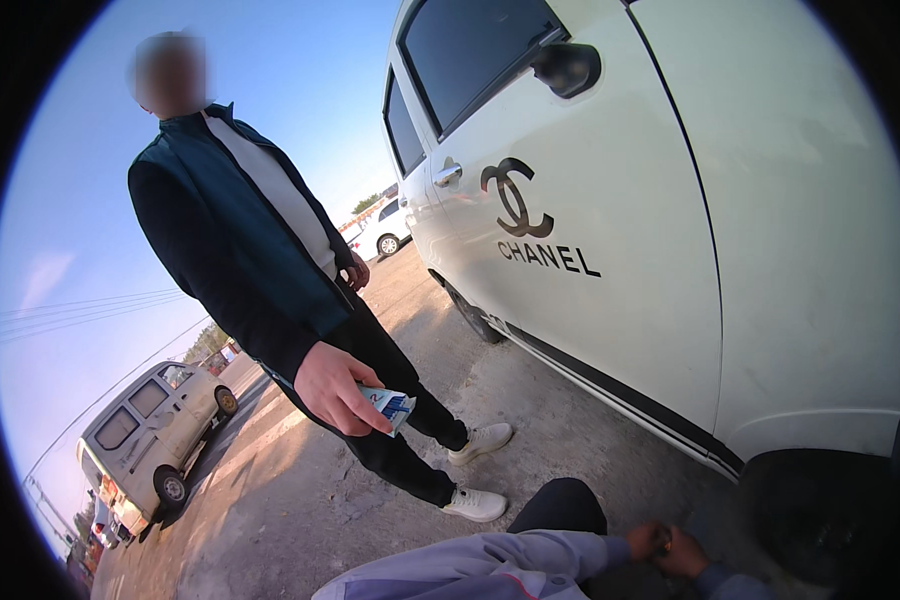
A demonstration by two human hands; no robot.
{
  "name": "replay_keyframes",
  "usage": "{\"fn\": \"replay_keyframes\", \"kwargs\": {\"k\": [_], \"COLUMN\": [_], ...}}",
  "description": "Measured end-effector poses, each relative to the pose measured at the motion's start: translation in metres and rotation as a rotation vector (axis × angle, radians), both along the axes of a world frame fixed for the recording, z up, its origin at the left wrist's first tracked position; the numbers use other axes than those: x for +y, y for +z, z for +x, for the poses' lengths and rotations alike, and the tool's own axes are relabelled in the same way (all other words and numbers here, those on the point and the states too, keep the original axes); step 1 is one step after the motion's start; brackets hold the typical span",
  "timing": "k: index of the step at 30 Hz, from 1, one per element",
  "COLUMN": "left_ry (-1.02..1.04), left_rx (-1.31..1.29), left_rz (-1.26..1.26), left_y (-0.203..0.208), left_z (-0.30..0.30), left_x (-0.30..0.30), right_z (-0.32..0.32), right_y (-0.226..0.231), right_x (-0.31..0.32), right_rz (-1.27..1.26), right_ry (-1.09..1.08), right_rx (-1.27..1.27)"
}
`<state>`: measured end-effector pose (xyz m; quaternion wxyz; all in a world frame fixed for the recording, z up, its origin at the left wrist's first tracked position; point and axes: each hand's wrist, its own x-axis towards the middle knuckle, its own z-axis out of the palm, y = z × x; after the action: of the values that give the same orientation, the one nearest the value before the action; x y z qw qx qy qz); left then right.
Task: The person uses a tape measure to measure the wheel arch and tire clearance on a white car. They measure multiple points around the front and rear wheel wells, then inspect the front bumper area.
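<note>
My left hand [648,541] reaches out from a grey-lilac sleeve [470,565] at the lower edge. Close against it is my right hand [683,554]. The fingers of both look curled together in the shade; whatever they hold, if anything, is too small and dark to make out. Just right of them stands the car's black front tyre [800,505]. A person in a dark jacket [235,220] stands in front of me on the left, holding out a small opened pale blue packet [390,406] in one hand [338,388].
The white car [610,330] fills the right side, with a dark logo on its door and a black side mirror [568,68]. My dark-clad knee [562,505] is near the person's white shoes [476,504]. A pale van [155,435] and another white car [382,228] stand farther off.
</note>
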<state>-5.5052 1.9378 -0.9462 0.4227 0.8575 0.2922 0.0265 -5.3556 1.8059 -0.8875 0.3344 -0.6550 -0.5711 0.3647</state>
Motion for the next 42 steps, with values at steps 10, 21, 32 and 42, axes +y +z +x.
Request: {"fn": "replay_keyframes", "kwargs": {"k": [10, 21, 32, 42], "left_ry": [0.082, 0.156, 0.153, 0.236], "left_rx": [-0.029, 0.090, 0.146, 0.082], "left_rz": [-0.021, -0.111, -0.170, -0.270], "left_y": [-0.006, 0.047, 0.027, 0.012], "left_z": [-0.016, -0.023, -0.020, -0.014], "left_x": [0.013, 0.006, 0.005, 0.008], "right_z": [-0.001, -0.001, 0.000, 0.003], "right_y": [-0.004, -0.023, -0.006, 0.022], "right_x": [0.025, 0.035, 0.026, 0.015], "right_rz": [-0.063, 0.035, 0.038, -0.032], "right_ry": [0.160, 0.280, 0.251, 0.145], "right_rx": [-0.114, -0.083, 0.012, -0.081]}}
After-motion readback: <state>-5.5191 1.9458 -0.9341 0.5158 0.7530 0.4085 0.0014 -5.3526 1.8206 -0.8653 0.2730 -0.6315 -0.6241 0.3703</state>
